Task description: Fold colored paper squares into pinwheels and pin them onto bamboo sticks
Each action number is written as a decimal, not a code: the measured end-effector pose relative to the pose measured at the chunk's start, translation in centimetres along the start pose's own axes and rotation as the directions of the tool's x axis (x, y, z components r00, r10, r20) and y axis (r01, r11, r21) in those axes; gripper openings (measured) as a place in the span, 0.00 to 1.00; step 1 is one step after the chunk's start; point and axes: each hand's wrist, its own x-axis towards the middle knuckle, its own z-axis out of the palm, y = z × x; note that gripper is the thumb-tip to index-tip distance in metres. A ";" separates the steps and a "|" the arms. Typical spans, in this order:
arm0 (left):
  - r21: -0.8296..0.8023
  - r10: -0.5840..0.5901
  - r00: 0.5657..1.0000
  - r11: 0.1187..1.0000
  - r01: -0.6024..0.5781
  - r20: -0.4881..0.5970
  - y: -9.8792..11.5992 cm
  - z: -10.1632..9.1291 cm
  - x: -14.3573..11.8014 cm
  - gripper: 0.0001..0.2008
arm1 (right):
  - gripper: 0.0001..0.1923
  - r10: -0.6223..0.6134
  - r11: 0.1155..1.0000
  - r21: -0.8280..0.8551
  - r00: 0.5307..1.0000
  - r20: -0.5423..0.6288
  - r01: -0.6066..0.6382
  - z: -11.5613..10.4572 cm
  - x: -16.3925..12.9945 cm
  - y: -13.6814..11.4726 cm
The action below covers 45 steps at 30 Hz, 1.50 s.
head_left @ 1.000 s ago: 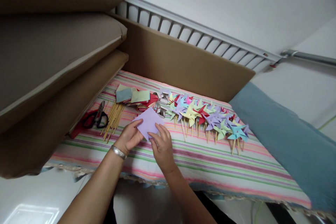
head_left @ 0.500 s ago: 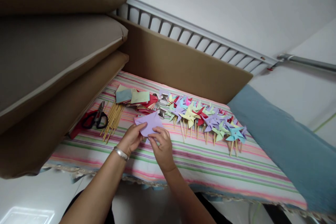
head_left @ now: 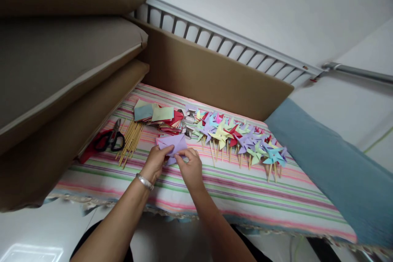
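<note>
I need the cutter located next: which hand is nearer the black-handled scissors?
Left. The left hand grips the folded lilac paper square, right of the black-handled scissors, past the wooden sticks. The right hand pinches the same paper from its far side.

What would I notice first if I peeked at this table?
Probably the long row of colourful paper pinwheels on sticks, lying across the middle of the striped tablecloth. Just in front of them, the left hand and the right hand are folding a purple paper square. Off to the left lie black scissors beside a bundle of wooden sticks.
</note>
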 end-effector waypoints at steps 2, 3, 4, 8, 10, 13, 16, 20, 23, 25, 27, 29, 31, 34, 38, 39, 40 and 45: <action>0.003 0.004 1.000 1.000 -0.004 0.000 -0.1 0.0 0.0 0.15 | 0.03 0.014 1.000 -0.025 1.000 0.001 -0.014 0.1 0.2 0.1; 0.003 0.005 1.000 1.000 -0.005 0.003 -0.1 0.1 -0.1 0.16 | 0.03 0.022 0.999 -0.035 1.000 0.000 -0.022 0.1 0.4 0.1; 0.002 0.003 1.000 1.000 -0.003 0.004 -0.1 0.1 -0.1 0.16 | 0.03 0.029 0.999 -0.042 1.000 -0.003 -0.029 0.1 0.5 0.2; -0.018 -0.016 1.000 1.000 0.016 -0.006 0.1 0.2 -0.4 0.18 | 0.02 0.060 0.997 -0.051 0.998 -0.015 -0.061 0.1 0.8 0.1; -0.024 -0.024 1.000 0.999 0.024 -0.006 0.2 0.2 -0.4 0.18 | 0.02 0.065 0.997 -0.047 0.998 -0.026 -0.066 0.1 0.9 0.1; -0.022 -0.031 0.999 0.999 0.031 0.025 0.3 0.2 -0.6 0.16 | 0.02 0.066 0.997 -0.035 0.997 -0.033 -0.068 0.1 1.0 0.1; -0.015 -0.025 0.996 1.000 0.026 0.081 0.4 0.4 -0.8 0.15 | 0.02 0.083 0.996 -0.026 0.996 -0.034 -0.084 0.2 1.2 0.3; -0.013 0.007 0.996 1.000 -0.006 0.094 0.4 0.6 -1.0 0.18 | 0.03 0.094 0.995 -0.018 0.994 -0.049 -0.095 0.4 1.3 0.5; 0.015 0.020 0.999 1.000 -0.020 0.042 0.2 0.5 -0.7 0.17 | 0.03 0.105 0.994 -0.015 0.994 -0.030 -0.106 0.5 1.2 0.2; 0.044 0.032 0.999 0.999 -0.032 0.006 0.1 0.4 -0.5 0.17 | 0.02 0.114 0.993 -0.008 0.993 -0.005 -0.114 0.4 1.1 0.0; 0.072 0.045 0.999 0.997 -0.043 -0.025 0.1 0.1 -0.2 0.16 | 0.01 0.115 0.993 0.013 0.993 0.011 -0.115 0.2 1.1 -0.1; 0.092 0.047 0.998 0.995 -0.043 -0.035 0.1 -0.1 -0.2 0.17 | 0.05 0.128 0.991 0.051 0.992 -0.002 -0.127 -0.2 1.4 0.0; 0.105 0.036 0.999 0.994 -0.034 -0.016 0.3 -0.1 -0.2 0.18 | 0.11 0.178 0.977 0.120 0.984 -0.027 -0.174 -0.7 1.8 0.4; 0.134 -0.008 0.999 0.991 0.003 0.031 0.5 0.0 -0.5 0.20 | 0.20 0.338 0.872 0.351 0.938 0.075 -0.342 -1.5 2.6 0.9; 0.186 -0.047 0.996 0.982 0.032 0.080 0.5 0.3 -0.8 0.21 | 0.24 0.359 0.600 0.583 0.836 0.415 -0.547 -2.1 3.1 1.0; 0.198 -0.046 0.995 0.980 0.029 0.084 0.5 0.3 -0.8 0.20 | 0.23 0.341 0.579 0.589 0.823 0.454 -0.564 -2.1 3.0 1.0; 0.209 -0.043 0.995 0.978 0.024 0.086 0.4 0.3 -0.8 0.19 | 0.23 0.337 0.575 0.583 0.815 0.471 -0.575 -2.1 3.0 0.9; 0.222 -0.043 0.996 0.975 0.023 0.082 0.1 0.2 -0.7 0.15 | 0.25 0.390 0.576 0.553 0.797 0.461 -0.602 -1.7 2.8 1.2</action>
